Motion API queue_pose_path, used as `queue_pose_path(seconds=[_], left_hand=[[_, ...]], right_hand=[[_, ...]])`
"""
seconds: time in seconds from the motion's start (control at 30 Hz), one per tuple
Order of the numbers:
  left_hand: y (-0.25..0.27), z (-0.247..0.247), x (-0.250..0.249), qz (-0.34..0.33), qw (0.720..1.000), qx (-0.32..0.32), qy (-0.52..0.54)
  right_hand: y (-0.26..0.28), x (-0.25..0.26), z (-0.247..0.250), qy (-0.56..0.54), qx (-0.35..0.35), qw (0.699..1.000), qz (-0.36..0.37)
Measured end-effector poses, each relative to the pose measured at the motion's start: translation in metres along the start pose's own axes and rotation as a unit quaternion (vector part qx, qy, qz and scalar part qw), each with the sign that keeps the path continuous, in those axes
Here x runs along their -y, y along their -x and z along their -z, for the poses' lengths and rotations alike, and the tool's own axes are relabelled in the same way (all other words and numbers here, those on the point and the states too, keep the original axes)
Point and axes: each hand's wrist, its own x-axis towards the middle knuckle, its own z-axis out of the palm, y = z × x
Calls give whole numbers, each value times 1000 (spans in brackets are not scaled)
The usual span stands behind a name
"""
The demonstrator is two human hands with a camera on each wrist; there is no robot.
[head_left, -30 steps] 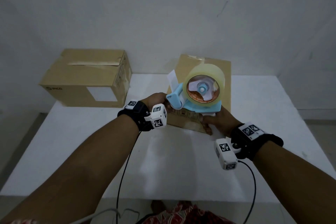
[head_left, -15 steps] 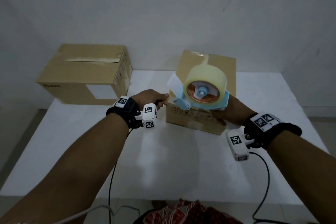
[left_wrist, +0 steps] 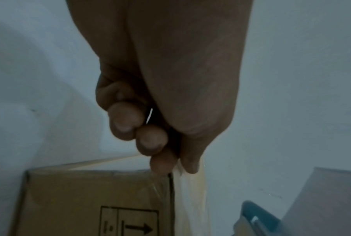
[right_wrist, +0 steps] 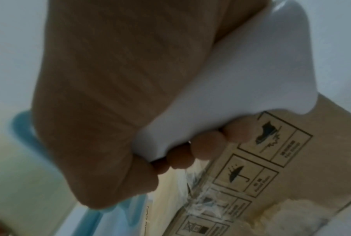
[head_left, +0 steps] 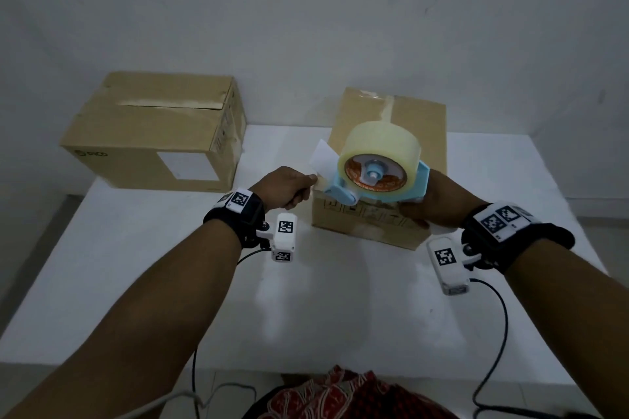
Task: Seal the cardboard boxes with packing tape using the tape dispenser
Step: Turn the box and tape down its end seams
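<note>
The right hand holds the light-blue tape dispenser above the near edge of the smaller cardboard box, which stands on the white table toward its far right. In the right wrist view its fingers are curled tight around the dispenser's white handle, clamped on it, with the box's printed handling symbols just beyond the fingertips. A fat roll of clear packing tape sits on the dispenser's hub, its orange core facing the camera.

The left hand is at the dispenser's left end, fingers and thumb drawn together. In the left wrist view the fingertips pinch what appears to be the free end of the tape; the strip there is pale and hard to make out in the dim light. A white flap sticks up just beyond this hand.

A strip of tape already runs along the top seam at the far end of the smaller box. The larger cardboard box sits well apart at the far left of the table, against the wall, its top flaps closed.
</note>
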Motion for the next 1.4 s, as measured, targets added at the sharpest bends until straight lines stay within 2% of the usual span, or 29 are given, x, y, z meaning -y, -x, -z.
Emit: queue_pose_path(seconds=[0.2,0.5,0.57,0.63,0.7,0.77,0.83,0.9,0.97,1.03,1.2,1.27,1.4], left_hand=[[-5,-2,3,-8,1000,-5,4],[-1,-10,21,25,994,6,107],[-2,-4,27,-10,997,-32,76],[1,4,32,-89,992,-83,2],[5,6,32,-174,976,-118,-53],[3,3,27,-231,962,-113,-96],[0,1,22,-253,950,-83,-162],[-3,1,18,-241,952,-79,-172],[-4,-3,12,-212,965,-88,-125],[-6,-10,7,-192,975,-63,-96],[-9,-21,0,-248,953,-42,-167],[-6,-20,-1,-221,963,-24,-150],[-14,-15,3,-160,969,-2,-188]], right_hand=[[-5,0,3,9,-4,1000,-9],[-7,-1,0,30,26,999,-25],[-8,-1,0,20,36,999,-27],[-9,-2,0,19,38,999,-23],[-10,-3,1,25,34,999,-16],[-10,-2,1,32,32,999,-9],[-11,0,1,37,34,999,-11],[-11,-1,1,33,35,999,-19],[-10,0,1,22,36,999,-26],[-9,0,1,14,40,999,-29],[-8,1,2,16,40,999,-24],[-7,3,2,8,50,998,-30],[1,4,13,-11,42,998,-38]])
